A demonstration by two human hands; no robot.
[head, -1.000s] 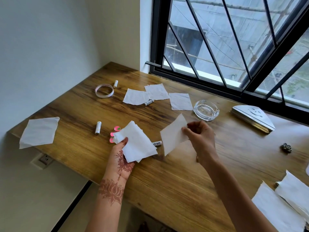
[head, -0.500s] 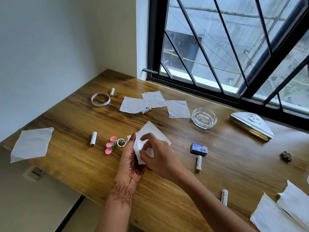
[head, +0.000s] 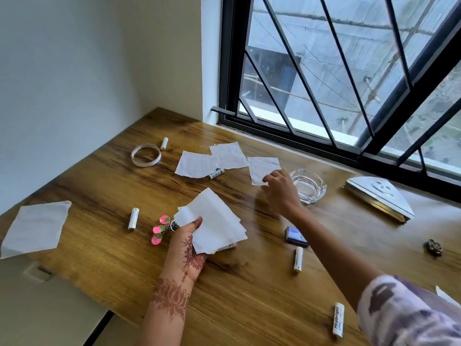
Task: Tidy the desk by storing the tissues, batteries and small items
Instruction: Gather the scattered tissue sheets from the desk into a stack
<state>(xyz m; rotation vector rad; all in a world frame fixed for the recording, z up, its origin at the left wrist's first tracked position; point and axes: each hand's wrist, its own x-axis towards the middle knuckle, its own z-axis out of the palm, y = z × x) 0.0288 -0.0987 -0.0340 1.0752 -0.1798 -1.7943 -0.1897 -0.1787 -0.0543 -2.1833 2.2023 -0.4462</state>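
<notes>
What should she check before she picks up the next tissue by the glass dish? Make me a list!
1. Left hand holds the tissue stack firmly: ok.
2. Right hand reaches the next tissue: ok.
3. Tissue already pinched: cannot tell.
4. Nothing sits on that tissue: ok.
5. Glass dish clear of the right hand: not ok, right beside it.
6. Tissue holder ready to fill: cannot tell.

wood-grain desk (head: 249,283), matt paper tissues (head: 214,228), glass ashtray (head: 309,187)
</notes>
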